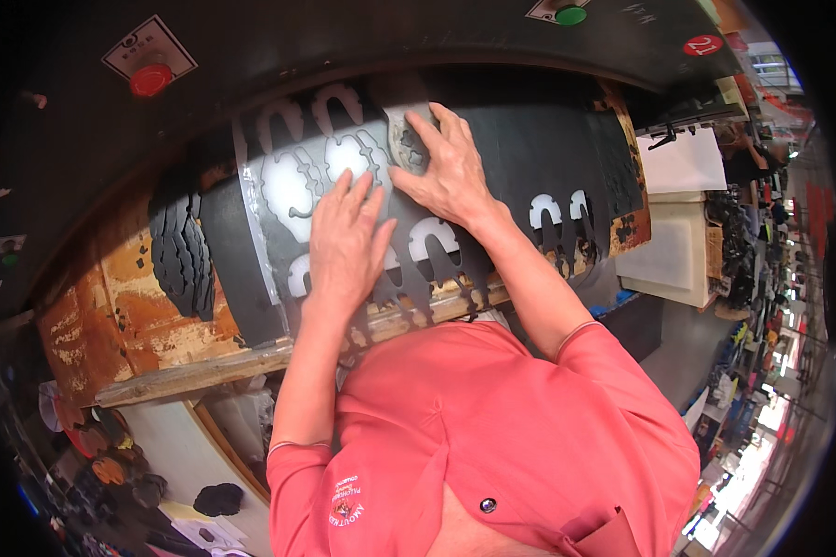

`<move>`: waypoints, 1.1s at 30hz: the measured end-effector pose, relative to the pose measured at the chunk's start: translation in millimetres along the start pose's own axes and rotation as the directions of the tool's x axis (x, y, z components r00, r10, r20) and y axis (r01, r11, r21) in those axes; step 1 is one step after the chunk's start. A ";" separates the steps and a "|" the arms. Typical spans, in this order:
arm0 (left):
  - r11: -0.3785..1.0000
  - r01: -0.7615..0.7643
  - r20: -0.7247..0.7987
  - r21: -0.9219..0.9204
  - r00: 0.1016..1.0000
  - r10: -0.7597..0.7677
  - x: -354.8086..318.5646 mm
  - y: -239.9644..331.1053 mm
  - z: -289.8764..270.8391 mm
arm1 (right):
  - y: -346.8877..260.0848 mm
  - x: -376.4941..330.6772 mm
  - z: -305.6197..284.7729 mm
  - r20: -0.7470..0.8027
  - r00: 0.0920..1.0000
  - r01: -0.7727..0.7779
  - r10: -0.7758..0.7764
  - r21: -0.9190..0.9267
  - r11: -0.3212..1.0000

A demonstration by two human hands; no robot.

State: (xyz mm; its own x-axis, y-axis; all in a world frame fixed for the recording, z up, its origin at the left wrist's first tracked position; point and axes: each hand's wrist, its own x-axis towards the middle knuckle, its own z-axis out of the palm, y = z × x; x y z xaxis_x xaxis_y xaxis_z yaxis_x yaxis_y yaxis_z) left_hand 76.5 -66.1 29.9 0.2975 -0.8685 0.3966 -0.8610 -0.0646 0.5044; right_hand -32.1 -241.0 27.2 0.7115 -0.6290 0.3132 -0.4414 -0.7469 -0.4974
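Note:
A black sheet [539, 139] with curved shoe-part cutouts lies across the work surface, and pale backing shows through several holes. My left hand [346, 243] rests over the cut area, fingers stretched and slightly spread, holding nothing. Farther up and to the right, my right hand [450, 172] has its thumb and fingers around a greyish metal cutting die [406, 141]. That die sits on the sheet beside the cutouts; its far end is in shadow. Left of the sheet is a pile of dark cut pieces [184, 251].
A dark machine beam [297, 56] spans the far side, bearing a red button [151, 80] and a green button [570, 15]. The worn brown board [79, 325] has a wooden front edge [186, 376]. At right stands a white container [664, 251].

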 end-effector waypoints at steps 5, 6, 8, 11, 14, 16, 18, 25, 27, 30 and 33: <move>0.997 0.038 -0.006 -0.069 0.999 -0.038 -6.9 -6.3 7.8 | 19.6 -1.3 -19.3 0.058 0.990 -0.143 0.132 0.323 0.936; 0.997 0.049 0.011 -0.053 0.999 -0.048 -6.6 -6.3 7.0 | 23.3 -0.2 -22.5 0.099 0.981 -0.192 0.167 0.362 0.912; 0.996 0.081 0.049 -0.040 0.996 -0.079 -4.0 -3.3 4.4 | 29.9 0.0 -29.8 0.127 0.981 -0.188 0.145 0.461 0.867; 0.992 0.115 0.002 -0.057 0.993 -0.115 8.0 4.5 3.1 | 39.0 2.4 -37.1 0.209 0.959 -0.284 0.193 0.742 0.607; 0.977 0.106 -0.103 -0.184 0.987 -0.126 26.8 17.0 14.6 | 44.9 -0.4 -40.4 0.262 0.933 -0.339 0.246 0.867 0.365; 0.950 0.170 -0.120 -0.264 0.971 -0.207 41.8 24.3 29.6 | 47.6 -3.2 -40.6 0.269 0.929 -0.340 0.255 0.893 0.294; 0.901 0.308 -0.082 -0.305 0.934 -0.347 57.9 27.1 42.8 | 49.9 -4.3 -39.9 0.263 0.930 -0.328 0.257 0.910 0.254; 0.727 0.548 0.139 -0.414 0.827 -0.544 97.0 5.7 43.9 | 53.8 -8.1 -33.9 0.232 0.943 -0.279 0.237 0.942 0.186; 0.793 0.504 0.160 -0.341 0.863 -0.480 99.2 2.7 43.7 | 55.1 -8.6 -33.3 0.236 0.939 -0.281 0.251 0.946 0.161; 0.853 0.381 -0.021 -0.357 0.909 -0.415 91.2 3.2 46.9 | 56.2 -8.8 -32.8 0.215 0.941 -0.254 0.262 0.959 0.125; 0.654 0.385 -0.054 -0.651 0.836 -0.546 76.3 8.5 50.0 | 56.7 -8.7 -32.4 0.216 0.937 -0.244 0.276 0.967 0.070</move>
State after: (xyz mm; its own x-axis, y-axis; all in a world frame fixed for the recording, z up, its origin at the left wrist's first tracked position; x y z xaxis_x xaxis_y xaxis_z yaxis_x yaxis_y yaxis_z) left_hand 71.2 -157.5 26.1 0.7412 -0.6642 0.0976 -0.1799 -0.0564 0.9821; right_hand -81.1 -284.9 22.5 0.6626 -0.7487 -0.0185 0.3244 0.3092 -0.8939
